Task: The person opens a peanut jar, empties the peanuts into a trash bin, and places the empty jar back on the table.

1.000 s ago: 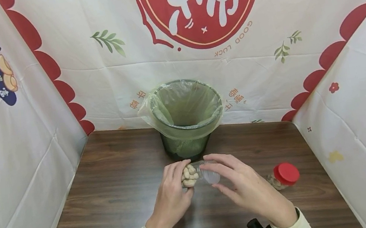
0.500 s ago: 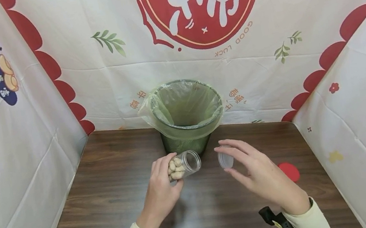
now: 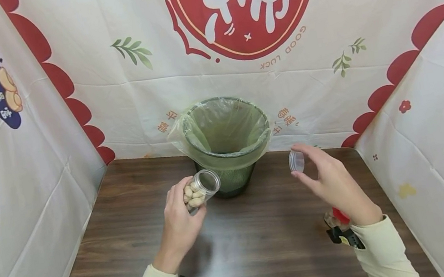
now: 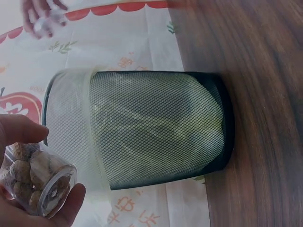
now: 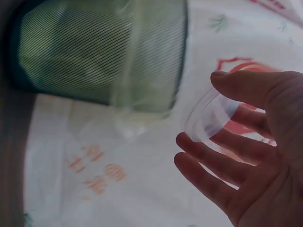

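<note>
The left hand (image 3: 179, 216) curls its fingers round a small clear plastic jar of pale peanuts (image 3: 199, 191), now uncapped, its open mouth tipped toward the dark mesh waste bin lined with a green plastic bag (image 3: 226, 145); a second ago both hands met at the jar low over the dark wooden table (image 3: 132, 228); since then the right hand (image 3: 332, 186) has drawn away to the right and up, pinching the clear round lid (image 3: 296, 161) between thumb and fingertips; a red-capped jar (image 3: 337, 216) shows behind that wrist. The jar looks ready for emptying into the bin.
</note>
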